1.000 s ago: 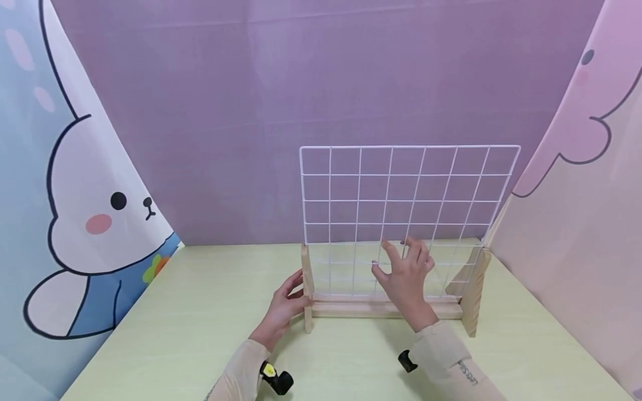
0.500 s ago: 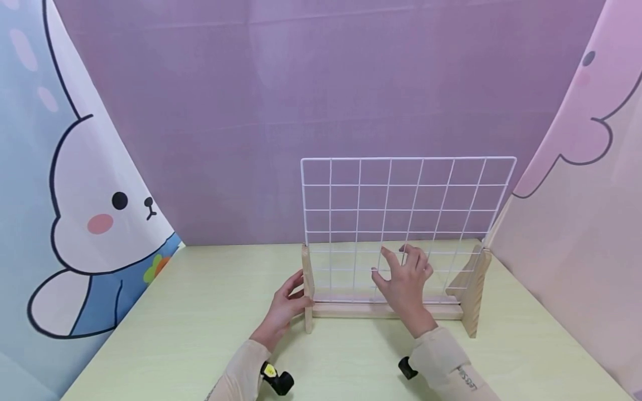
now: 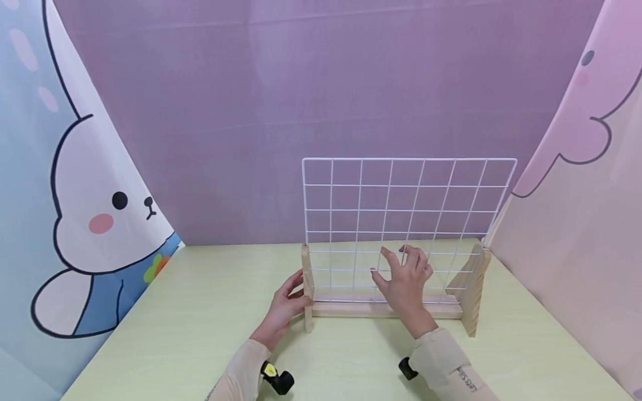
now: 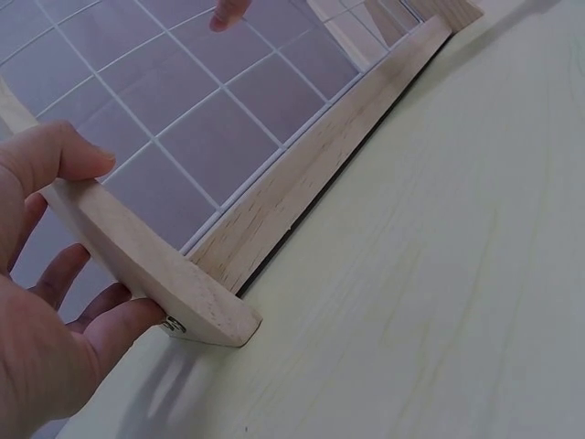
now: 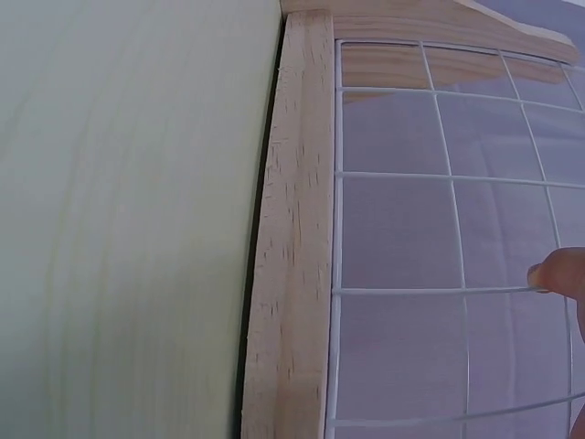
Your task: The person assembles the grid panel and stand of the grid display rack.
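A white wire grid panel (image 3: 409,211) stands upright in a wooden stand (image 3: 387,310). Its lower edge lies along the stand's crossbar (image 4: 283,169), between two side pieces. At the left side piece (image 4: 155,251), my left hand (image 3: 282,309) grips the wood, with the thumb and fingers around it in the left wrist view. My right hand (image 3: 405,281) holds the grid's lower middle, its fingers curled at the wires. In the right wrist view only a fingertip (image 5: 547,274) and a little more of that hand show at the right edge, against a wire.
The stand rests on a pale wood-grain table (image 3: 215,312). A purple cloth (image 3: 225,111) hangs behind it. Printed cartoon cloths (image 3: 100,195) stand at the left and right sides. The right side piece (image 3: 473,295) of the stand is near the right cloth.
The grid has come down in the stand, its lower edge now at the crossbar, and my right hand has lowered slightly with it. My left hand has stayed at the left side piece.
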Tool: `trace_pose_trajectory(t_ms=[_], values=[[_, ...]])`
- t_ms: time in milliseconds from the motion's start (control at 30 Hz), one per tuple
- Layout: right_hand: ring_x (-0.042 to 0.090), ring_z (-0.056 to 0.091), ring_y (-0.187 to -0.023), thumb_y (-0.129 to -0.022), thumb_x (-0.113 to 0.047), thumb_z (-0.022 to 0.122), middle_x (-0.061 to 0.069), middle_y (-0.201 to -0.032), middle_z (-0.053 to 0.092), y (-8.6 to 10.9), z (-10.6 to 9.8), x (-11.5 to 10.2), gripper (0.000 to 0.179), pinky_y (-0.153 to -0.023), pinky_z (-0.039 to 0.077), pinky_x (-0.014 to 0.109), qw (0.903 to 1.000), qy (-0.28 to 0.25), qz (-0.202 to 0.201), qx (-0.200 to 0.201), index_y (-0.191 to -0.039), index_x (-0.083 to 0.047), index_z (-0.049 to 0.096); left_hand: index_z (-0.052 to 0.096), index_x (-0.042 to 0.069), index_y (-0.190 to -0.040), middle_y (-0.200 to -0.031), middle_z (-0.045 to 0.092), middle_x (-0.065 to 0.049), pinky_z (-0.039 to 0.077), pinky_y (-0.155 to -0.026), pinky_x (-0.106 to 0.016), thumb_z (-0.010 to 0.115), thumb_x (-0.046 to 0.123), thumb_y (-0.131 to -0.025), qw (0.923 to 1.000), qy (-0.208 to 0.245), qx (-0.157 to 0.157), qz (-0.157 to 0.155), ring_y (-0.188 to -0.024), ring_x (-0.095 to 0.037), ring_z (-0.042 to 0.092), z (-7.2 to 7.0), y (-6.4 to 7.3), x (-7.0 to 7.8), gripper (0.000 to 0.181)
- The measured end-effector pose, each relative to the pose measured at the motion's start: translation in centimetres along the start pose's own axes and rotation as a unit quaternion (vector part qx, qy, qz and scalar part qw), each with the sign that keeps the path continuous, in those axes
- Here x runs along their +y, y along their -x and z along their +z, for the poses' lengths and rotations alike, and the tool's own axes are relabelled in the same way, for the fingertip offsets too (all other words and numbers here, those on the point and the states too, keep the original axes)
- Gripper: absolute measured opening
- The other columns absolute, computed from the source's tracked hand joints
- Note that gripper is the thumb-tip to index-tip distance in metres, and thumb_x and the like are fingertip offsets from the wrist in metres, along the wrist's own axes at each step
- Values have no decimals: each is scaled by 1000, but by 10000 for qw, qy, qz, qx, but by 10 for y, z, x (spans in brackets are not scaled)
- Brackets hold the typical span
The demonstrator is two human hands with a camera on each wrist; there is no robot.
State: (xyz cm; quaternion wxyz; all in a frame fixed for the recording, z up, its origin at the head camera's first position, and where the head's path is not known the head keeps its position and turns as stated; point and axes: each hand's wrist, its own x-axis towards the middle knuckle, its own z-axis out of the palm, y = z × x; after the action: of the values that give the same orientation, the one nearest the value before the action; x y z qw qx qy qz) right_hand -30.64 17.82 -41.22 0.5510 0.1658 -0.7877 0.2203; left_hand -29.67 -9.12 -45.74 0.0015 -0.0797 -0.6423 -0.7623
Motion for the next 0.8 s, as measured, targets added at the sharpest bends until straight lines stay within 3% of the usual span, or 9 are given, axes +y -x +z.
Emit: trace_pose_trajectory(t_ms=[500, 800], values=[[48, 37, -108, -61, -15, 92, 27, -111, 45, 2, -4, 0, 60, -73, 32, 64, 9997, 181, -71, -127, -114, -11, 63, 37, 5, -153, -147, 42, -20, 54, -90, -43, 63, -8, -77, 10000, -48, -19, -4, -130, -39, 46, 2, 1, 1, 82], [50, 38, -111, -67, -20, 89, 28, -114, 45, 0, -8, 2, 57, -75, 34, 65, 9989, 203, -50, -424, -117, -13, 63, 40, 6, -152, -146, 42, -21, 53, -93, -46, 65, -7, -78, 9999, -153, 23, -61, -130, -40, 46, 1, 0, 2, 79]])
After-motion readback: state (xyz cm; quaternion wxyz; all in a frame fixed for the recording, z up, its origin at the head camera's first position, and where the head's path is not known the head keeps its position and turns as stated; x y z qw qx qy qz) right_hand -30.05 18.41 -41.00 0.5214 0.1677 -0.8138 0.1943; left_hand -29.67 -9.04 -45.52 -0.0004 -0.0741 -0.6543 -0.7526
